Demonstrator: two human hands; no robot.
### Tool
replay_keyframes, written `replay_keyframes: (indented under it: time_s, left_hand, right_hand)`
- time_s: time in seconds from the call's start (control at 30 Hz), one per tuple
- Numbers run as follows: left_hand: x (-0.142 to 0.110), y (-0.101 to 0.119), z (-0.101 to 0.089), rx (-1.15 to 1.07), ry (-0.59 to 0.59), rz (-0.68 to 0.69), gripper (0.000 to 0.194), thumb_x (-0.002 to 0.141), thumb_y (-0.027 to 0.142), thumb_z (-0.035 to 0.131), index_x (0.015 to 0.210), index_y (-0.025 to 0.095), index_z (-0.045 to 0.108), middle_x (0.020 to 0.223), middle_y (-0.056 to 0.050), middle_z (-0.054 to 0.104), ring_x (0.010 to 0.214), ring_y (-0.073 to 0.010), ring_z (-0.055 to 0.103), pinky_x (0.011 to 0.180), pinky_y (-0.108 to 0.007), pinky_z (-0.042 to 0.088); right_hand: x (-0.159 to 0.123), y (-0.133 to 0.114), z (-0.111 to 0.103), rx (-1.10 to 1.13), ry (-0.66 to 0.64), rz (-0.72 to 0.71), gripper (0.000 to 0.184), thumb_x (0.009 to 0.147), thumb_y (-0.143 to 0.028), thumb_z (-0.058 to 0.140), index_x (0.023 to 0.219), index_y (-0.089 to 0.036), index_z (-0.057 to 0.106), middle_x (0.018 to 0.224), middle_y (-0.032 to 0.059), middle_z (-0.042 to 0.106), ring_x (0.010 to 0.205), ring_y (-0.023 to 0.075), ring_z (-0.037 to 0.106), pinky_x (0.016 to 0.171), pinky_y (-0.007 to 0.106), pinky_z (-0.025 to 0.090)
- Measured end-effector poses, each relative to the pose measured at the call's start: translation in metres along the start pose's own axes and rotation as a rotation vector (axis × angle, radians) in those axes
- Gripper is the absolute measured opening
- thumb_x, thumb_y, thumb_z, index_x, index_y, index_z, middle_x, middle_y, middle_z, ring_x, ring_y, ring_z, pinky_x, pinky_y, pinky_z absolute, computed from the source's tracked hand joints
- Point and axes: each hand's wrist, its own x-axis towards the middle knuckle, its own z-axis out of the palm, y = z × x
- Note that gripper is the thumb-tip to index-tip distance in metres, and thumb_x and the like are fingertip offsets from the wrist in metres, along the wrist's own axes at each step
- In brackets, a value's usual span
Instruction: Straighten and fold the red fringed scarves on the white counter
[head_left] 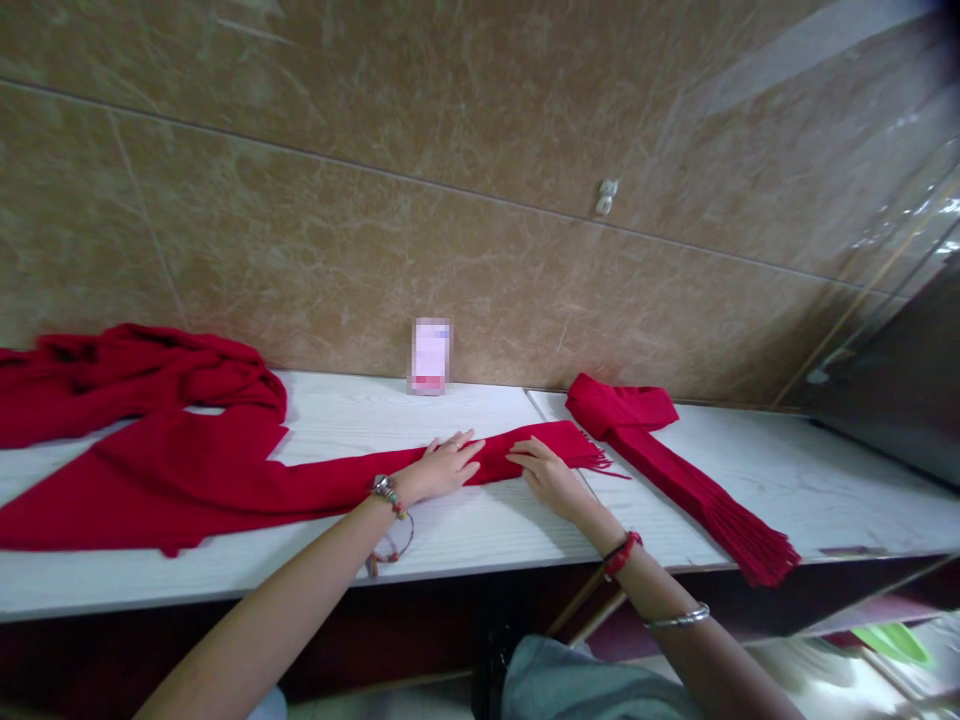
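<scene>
A long red scarf (341, 484) stretches across the white table, folded into a narrow strip toward its fringed right end. My left hand (442, 468) lies on the strip with its fingers spread. Farther right, my right hand (546, 474) rests flat on the same strip, fingers extended, close to the fringe. Leftward the scarf widens into a loose, unfolded spread. A second red scarf (675, 480), folded narrow and bent over at its top, lies to the right, its fringe hanging over the table's front edge.
Bunched red fabric (165, 370) sits at the back left against the tiled wall (315, 250). A phone-like upright object (430, 357), blurred out, leans on the wall. The white table (480, 540) has a seam on its right side. A green basin (892, 643) shows low at right.
</scene>
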Motion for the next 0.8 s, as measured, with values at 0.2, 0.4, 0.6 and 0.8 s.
replay_keyframes:
  time_s: [0.2, 0.4, 0.6, 0.8]
  left_hand:
    - [0.002, -0.008, 0.006, 0.079, -0.03, -0.159, 0.052, 0.091, 0.038, 0.027, 0.137, 0.014, 0.024, 0.146, -0.014, 0.015, 0.134, -0.0268, 0.012, 0.102, -0.052, 0.016]
    - [-0.003, -0.005, 0.001, 0.079, -0.076, -0.147, 0.058, 0.09, 0.045, 0.024, 0.138, 0.012, 0.02, 0.146, -0.015, 0.012, 0.134, -0.0262, 0.009, 0.103, -0.051, 0.016]
    - [-0.002, -0.007, 0.003, 0.065, -0.086, -0.172, 0.063, 0.088, 0.049, 0.023, 0.139, 0.013, 0.018, 0.147, -0.011, 0.008, 0.135, -0.0242, 0.004, 0.105, -0.049, 0.01]
    - [-0.004, -0.006, 0.003, 0.053, -0.073, -0.169, 0.064, 0.087, 0.05, 0.023, 0.139, 0.013, 0.018, 0.147, -0.009, 0.009, 0.135, -0.0235, 0.004, 0.106, -0.047, 0.009]
  right_hand:
    - [0.022, -0.029, 0.019, -0.004, -0.12, 0.106, 0.038, 0.088, -0.02, 0.035, 0.122, -0.01, 0.05, 0.125, 0.0155, 0.051, 0.118, 0.0214, 0.044, 0.097, 0.039, 0.038]
    - [0.016, -0.036, 0.024, -0.204, -0.346, 0.036, 0.044, 0.092, -0.027, 0.03, 0.133, -0.012, 0.036, 0.136, 0.0172, 0.038, 0.126, 0.0237, 0.033, 0.099, 0.047, 0.032]
    - [0.006, -0.013, 0.005, -0.418, -0.391, 0.213, 0.046, 0.088, -0.022, 0.03, 0.133, -0.018, 0.036, 0.139, 0.0109, 0.035, 0.128, 0.0272, 0.03, 0.1, 0.059, 0.02]
    - [-0.008, 0.028, -0.006, -0.45, -0.461, 0.375, 0.05, 0.087, -0.019, 0.027, 0.137, -0.021, 0.03, 0.142, 0.0084, 0.029, 0.129, 0.0271, 0.026, 0.095, 0.054, 0.032]
